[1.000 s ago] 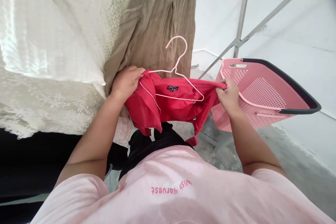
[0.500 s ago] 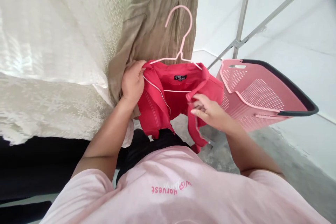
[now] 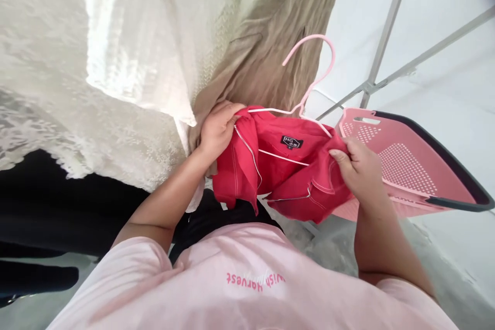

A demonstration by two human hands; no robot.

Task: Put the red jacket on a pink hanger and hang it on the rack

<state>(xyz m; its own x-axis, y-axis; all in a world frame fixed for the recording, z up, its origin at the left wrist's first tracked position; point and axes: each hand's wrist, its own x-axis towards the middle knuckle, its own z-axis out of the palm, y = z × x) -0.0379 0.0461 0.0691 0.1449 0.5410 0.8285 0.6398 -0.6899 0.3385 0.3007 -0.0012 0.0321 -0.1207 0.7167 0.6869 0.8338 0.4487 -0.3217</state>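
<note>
From your head camera, you hold a red jacket [image 3: 286,170] up in front of your tummy. Your left hand [image 3: 218,131] grips the left shoulder, fingers pinching the cloth so it stays on the pink hanger [image 3: 305,98]. Your right hand [image 3: 361,167] pinches the right shoulder, thumb on top, to keep the jacket spread out. A pink basket [image 3: 406,165] sits just right. A tan cloth [image 3: 278,62] and white lace [image 3: 116,62] hang on the far side.

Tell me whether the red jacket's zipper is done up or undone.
Undone. The red jacket hangs open on the pink hanger; its zipper edge lies apart, the inside label showing, left hand and right hand gripping each shoulder.
</note>
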